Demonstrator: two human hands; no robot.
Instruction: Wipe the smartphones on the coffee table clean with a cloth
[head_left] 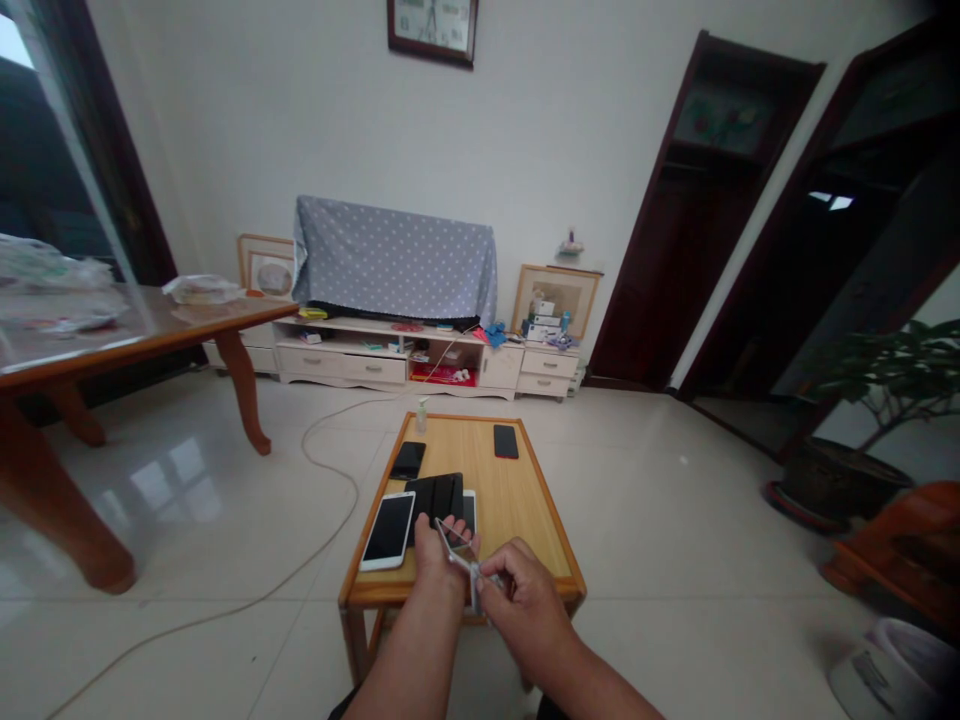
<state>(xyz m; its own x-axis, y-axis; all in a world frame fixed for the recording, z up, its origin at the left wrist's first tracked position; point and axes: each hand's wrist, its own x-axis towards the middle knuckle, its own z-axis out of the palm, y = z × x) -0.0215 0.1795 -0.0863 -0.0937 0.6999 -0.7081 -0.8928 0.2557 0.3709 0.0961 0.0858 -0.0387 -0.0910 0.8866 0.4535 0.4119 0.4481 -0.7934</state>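
Left hand (pixel 441 565) closed, fingers curled around the upper end of one thin clear plastic strip (pixel 459 553); right hand (pixel 525 600) nearly shut, thumb and fingers pinching the strip's lower end. Exact form of the strip too small to tell. Both hands hold it together just above the near edge of the low wooden counter (pixel 525 510), which has an orange-brown rim. On the counter, five devices or cases: one white smartphone (pixel 388 530) lying screen up just beside the left hand, one black folio case (pixel 435 497) directly ahead of the hands, one white device (pixel 469 510) partly under that case, and two dark smartphones, one (pixel 408 460) near the middle and one (pixel 505 441) toward the far edge. One clear pump bottle (pixel 421 416) stands at the far edge. Count beyond the counter: one cable (pixel 330 470) looping across the tile floor, one larger wooden table (pixel 150 325) at left, one white low cabinet (pixel 375 365) against the wall, two framed pictures (pixel 266 265) (pixel 555 300), one dotted grey-blue cloth (pixel 394 260), one wall clock (pixel 433 30), one potted plant (pixel 885 385).
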